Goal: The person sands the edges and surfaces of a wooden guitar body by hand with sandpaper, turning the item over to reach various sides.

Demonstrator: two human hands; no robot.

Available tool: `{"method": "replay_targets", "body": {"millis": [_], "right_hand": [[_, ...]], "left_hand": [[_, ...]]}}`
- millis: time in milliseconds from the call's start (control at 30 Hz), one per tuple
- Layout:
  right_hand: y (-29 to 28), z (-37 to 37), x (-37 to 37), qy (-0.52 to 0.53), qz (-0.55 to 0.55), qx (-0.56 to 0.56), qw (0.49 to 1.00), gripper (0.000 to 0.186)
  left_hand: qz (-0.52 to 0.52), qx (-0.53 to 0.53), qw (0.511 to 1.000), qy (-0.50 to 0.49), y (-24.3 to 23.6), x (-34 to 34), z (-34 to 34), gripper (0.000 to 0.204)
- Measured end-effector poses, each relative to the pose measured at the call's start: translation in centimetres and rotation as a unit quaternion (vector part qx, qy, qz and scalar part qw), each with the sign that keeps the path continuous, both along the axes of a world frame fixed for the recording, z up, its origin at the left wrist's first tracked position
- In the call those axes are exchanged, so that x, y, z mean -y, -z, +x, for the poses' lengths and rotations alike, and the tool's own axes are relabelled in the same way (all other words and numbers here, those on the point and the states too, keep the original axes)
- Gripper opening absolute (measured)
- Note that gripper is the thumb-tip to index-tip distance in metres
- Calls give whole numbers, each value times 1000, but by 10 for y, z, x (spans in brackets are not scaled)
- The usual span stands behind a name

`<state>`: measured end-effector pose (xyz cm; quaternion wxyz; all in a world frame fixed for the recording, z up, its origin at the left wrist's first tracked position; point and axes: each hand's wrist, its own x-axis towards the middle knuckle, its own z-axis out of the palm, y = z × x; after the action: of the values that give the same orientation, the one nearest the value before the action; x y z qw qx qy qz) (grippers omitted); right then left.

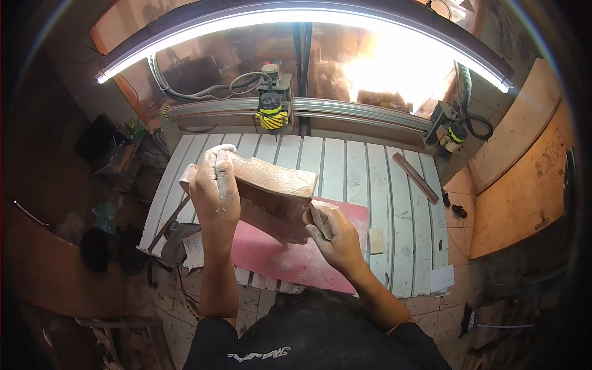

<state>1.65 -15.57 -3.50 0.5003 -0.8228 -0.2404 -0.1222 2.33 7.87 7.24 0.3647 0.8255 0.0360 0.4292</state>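
A dusty, curved wooden piece [274,177] is raised and tilted above the slatted table. My left hand [216,179], whitened with dust, grips its left end, fingers wrapped over the top edge. At the piece's right end, my right hand [336,237] pinches a folded sheet [319,216] that looks like sandpaper, close against the wood's lower right edge. The fingertips behind the wood are partly hidden. Below both hands lies a pink mat [265,246], streaked with pale dust.
A small pale block [375,240] and a white paper [441,279] lie to the right on the white slatted table [354,163], with a dark bar [415,179] farther back. Beyond runs a metal rail [357,110] carrying a machine head [271,108]. A grey tool [180,242] sits left.
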Motion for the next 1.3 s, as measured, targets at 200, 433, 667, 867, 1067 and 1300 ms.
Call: {"method": "replay_targets", "body": {"millis": [200, 433, 667, 867, 1067, 1300], "right_hand": [[8, 11, 23, -10, 22, -21, 999, 43], [-38, 36, 51, 48, 63, 41, 996, 35], [-81, 44, 53, 108, -133, 120, 978, 46], [-84, 55, 61, -13, 13, 1, 1000, 60], [-94, 37, 51, -64, 60, -44, 995, 49], [-96, 41, 56, 5, -32, -64, 997, 53]], "left_hand": [[44, -65, 995, 58, -16, 18, -10, 33], [110, -198, 968, 110, -22, 45, -23, 58], [172, -175, 965, 98, -11, 82, -16, 56], [178, -182, 962, 94, -12, 100, -13, 46], [223, -155, 957, 98, -5, 100, -3, 45], [227, -152, 960, 63, -3, 103, 0, 46]]}}
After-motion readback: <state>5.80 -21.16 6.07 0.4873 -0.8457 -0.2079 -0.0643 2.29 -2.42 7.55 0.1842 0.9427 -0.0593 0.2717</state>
